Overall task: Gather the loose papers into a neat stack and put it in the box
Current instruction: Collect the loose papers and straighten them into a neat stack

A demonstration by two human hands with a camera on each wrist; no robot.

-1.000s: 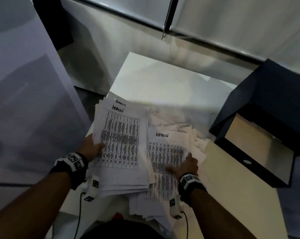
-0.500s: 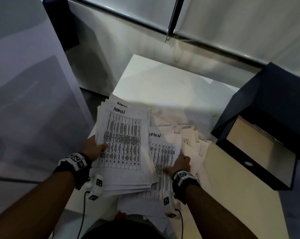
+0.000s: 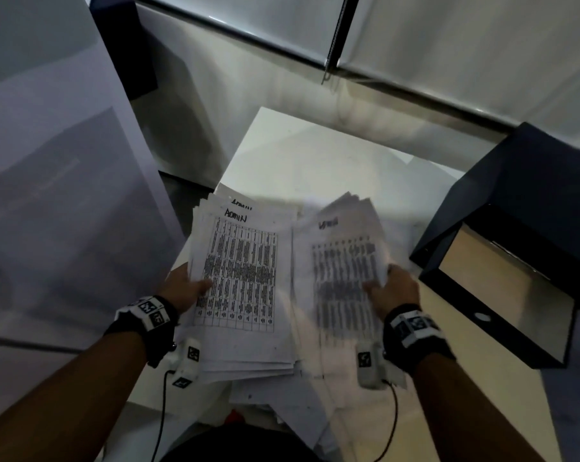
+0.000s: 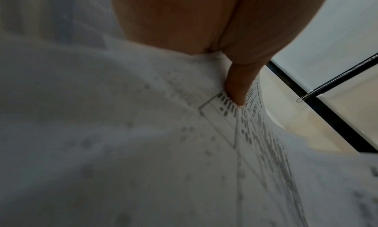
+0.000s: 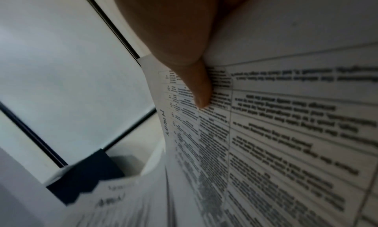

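The left hand (image 3: 181, 288) holds a thick bunch of papers (image 3: 245, 281) by its left edge, thumb on top of the printed page. The right hand (image 3: 393, 291) grips a second bunch (image 3: 345, 268) by its right edge, thumb pressed on the print; this bunch looks blurry, so its edges are hard to see. The two bunches sit side by side above the white table (image 3: 315, 161). More loose sheets (image 3: 282, 408) lie under them. The dark box (image 3: 502, 288) stands open just to the right.
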